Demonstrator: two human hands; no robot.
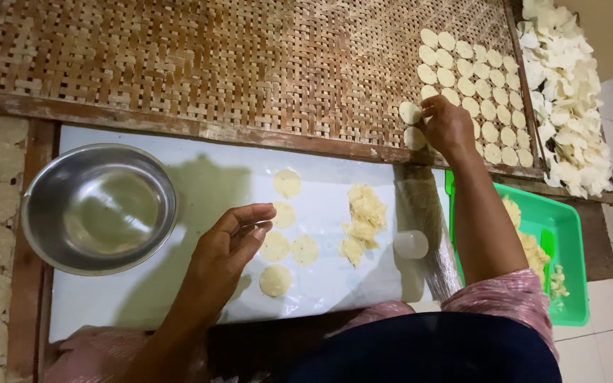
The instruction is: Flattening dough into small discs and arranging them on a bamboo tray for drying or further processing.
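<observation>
Dough discs [286, 237] lie on white sheet [179, 284] on desk, five of them, just beside left hand [232, 245]. Left hand hovers above sheet, fingers loosely curled, holding nothing. Dough scraps [362, 223] and rolling pin [423, 220] right of discs. Steel bowl [99, 208] at left. Green tray [565, 241] at right. Farther: right hand [448, 126], fingers pinched on one dough disc [410, 112], on woven bamboo mat [214, 64] beside rows of laid discs [473, 96].
</observation>
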